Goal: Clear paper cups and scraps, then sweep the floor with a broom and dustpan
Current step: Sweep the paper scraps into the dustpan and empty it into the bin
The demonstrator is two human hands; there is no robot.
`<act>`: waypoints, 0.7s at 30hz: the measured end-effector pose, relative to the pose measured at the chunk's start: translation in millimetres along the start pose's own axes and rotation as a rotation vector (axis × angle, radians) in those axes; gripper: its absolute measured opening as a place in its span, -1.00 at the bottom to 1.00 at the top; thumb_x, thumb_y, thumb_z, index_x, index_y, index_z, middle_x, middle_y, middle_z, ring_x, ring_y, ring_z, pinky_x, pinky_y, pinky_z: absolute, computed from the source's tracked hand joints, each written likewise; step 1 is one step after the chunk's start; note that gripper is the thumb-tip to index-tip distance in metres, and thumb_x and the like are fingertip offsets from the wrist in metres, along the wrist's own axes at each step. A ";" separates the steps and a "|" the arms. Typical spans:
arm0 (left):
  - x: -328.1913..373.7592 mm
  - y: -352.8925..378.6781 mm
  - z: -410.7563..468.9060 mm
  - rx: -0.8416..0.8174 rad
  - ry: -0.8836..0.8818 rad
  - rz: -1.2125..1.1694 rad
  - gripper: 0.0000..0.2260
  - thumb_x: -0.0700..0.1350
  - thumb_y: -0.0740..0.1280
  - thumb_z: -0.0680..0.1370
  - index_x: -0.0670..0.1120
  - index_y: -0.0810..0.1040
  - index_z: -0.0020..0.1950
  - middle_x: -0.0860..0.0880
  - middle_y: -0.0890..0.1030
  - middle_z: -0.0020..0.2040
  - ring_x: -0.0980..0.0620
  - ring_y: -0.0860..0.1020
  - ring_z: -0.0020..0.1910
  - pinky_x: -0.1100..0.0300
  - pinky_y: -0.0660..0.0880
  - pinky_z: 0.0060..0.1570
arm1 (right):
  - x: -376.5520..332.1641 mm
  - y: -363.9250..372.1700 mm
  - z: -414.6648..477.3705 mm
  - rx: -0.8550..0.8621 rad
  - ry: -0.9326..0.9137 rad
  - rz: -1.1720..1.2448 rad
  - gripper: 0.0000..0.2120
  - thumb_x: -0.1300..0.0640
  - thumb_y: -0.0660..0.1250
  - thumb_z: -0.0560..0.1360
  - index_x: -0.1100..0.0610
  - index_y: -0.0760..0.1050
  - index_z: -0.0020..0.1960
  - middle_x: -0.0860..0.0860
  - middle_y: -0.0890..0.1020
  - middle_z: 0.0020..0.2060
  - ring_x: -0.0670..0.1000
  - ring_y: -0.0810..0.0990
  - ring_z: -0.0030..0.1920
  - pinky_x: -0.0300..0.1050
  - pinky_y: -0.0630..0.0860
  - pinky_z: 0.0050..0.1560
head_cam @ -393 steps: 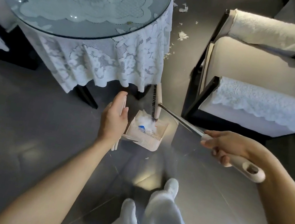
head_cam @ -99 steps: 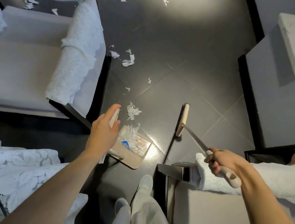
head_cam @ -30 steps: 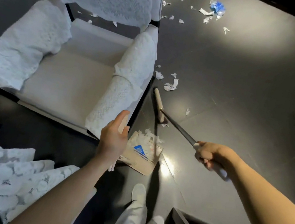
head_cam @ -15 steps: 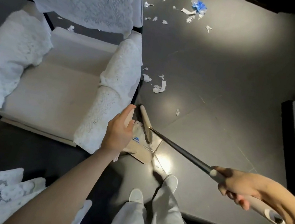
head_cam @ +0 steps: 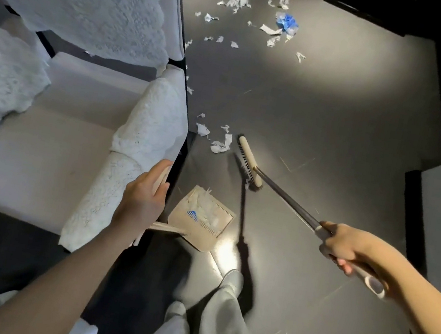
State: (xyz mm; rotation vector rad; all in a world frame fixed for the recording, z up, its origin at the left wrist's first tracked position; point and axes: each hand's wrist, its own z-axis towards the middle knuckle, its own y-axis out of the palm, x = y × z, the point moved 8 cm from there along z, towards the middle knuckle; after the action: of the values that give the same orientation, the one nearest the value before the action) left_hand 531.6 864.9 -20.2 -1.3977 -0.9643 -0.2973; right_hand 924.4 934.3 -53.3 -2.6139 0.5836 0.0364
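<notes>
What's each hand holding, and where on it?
Left hand grips the dustpan by its long upright handle, near the top. Right hand grips the broom at the pale grip on the shaft's upper end.

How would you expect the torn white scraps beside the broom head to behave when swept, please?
The scraps look thin and crumpled, so probably light and floppy, apt to scatter rather than move together. The floor looks smooth and glossy, so they should slide easily before the broom. Some may cling to it, as one seems to.
</notes>
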 end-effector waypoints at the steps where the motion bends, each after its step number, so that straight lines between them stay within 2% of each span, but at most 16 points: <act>1: -1.1 -1.0 -0.5 0.002 -0.008 0.009 -0.64 -0.16 0.21 0.62 0.15 0.41 0.37 -0.05 0.54 0.25 -0.07 0.49 0.18 0.14 0.39 0.11 | -5.1 -3.8 7.7 0.012 -0.010 -0.026 -0.57 0.39 0.08 0.45 0.07 0.32 0.24 0.09 0.41 -0.63 -0.02 0.33 -0.69 -0.28 0.35 -0.60; 3: 1.7 -3.1 -4.9 0.007 0.025 0.035 -0.64 -0.20 0.22 0.61 0.08 0.44 0.37 -0.09 0.58 0.20 -0.11 0.52 0.11 0.11 0.44 0.07 | -15.1 -5.6 20.5 0.026 -0.026 -0.068 -0.64 0.41 0.07 0.41 0.16 0.37 0.15 0.11 0.42 -0.56 -0.02 0.33 -0.71 -0.31 0.34 -0.60; 6: 3.5 -3.3 -12.4 -0.021 0.071 0.087 -0.65 -0.23 0.24 0.59 -0.01 0.47 0.36 -0.11 0.61 -0.02 -0.11 0.53 -0.08 0.05 0.49 -0.04 | -21.2 8.3 30.9 -0.005 -0.031 -0.069 -0.68 0.44 0.07 0.36 0.21 0.44 0.01 0.08 0.43 -0.53 -0.05 0.35 -0.71 -0.35 0.29 -0.60; 8: -0.5 -0.7 -15.3 -0.076 0.073 0.110 -0.66 -0.20 0.25 0.60 0.02 0.45 0.37 -0.02 0.58 -0.04 -0.01 0.50 -0.11 0.15 0.46 -0.09 | -17.7 28.6 30.8 -0.067 -0.052 0.005 -0.62 0.46 0.09 0.32 0.28 0.47 0.08 0.10 0.42 -0.44 -0.07 0.36 -0.67 -0.33 0.27 -0.58; 10: -5.6 2.3 -18.3 -0.128 0.070 0.123 -0.67 -0.19 0.24 0.61 0.04 0.45 0.36 -0.01 0.57 -0.02 -0.04 0.52 -0.08 0.19 0.41 -0.09 | -10.4 49.3 28.0 -0.083 -0.070 0.112 -0.50 0.47 0.11 0.28 0.30 0.47 0.19 0.12 0.41 -0.37 -0.07 0.35 -0.64 -0.31 0.22 -0.56; 12: -10.0 2.8 -24.0 -0.127 0.073 0.123 -0.67 -0.21 0.25 0.60 0.02 0.46 0.35 -0.03 0.59 -0.01 -0.11 0.54 -0.06 0.21 0.40 -0.08 | -0.6 72.6 20.2 -0.106 -0.009 0.067 -0.40 0.44 0.09 0.35 0.14 0.40 0.35 0.11 0.48 -0.38 -0.08 0.35 -0.64 -0.31 0.27 -0.56; 15: -15.6 -1.3 -34.7 -0.070 0.067 0.088 -0.66 -0.26 0.26 0.58 -0.05 0.47 0.35 -0.07 0.61 0.14 -0.12 0.56 0.07 0.23 0.41 0.06 | 7.8 111.5 4.2 -0.194 0.069 0.001 -0.33 0.37 0.07 0.46 -0.11 0.18 0.49 0.01 0.46 -0.61 -0.09 0.34 -0.65 -0.31 0.35 -0.57; 18: -21.2 -0.7 -41.8 -0.051 0.026 0.009 -0.64 -0.26 0.25 0.59 -0.03 0.46 0.38 -0.04 0.58 0.24 -0.08 0.54 0.17 0.19 0.42 0.18 | 13.4 147.6 -20.3 -0.296 0.101 0.020 -0.40 0.32 0.10 0.46 -0.19 0.25 0.38 -0.01 0.38 -0.63 -0.08 0.33 -0.63 -0.29 0.35 -0.56; 21: -20.8 -0.1 -45.6 -0.039 0.019 -0.066 -0.62 -0.28 0.25 0.58 -0.02 0.48 0.37 -0.07 0.56 0.25 -0.11 0.54 0.17 0.17 0.43 0.21 | 13.0 176.7 -42.5 -0.362 0.096 0.006 -0.50 0.32 0.09 0.45 -0.13 0.32 0.28 -0.02 0.36 -0.60 -0.07 0.31 -0.61 -0.28 0.33 -0.55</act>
State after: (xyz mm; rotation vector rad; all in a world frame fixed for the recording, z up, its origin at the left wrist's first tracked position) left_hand 536.8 816.0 -29.6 -1.3975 -0.9946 -0.3796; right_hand 860.9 768.2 -92.9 -2.9778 0.6713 0.0200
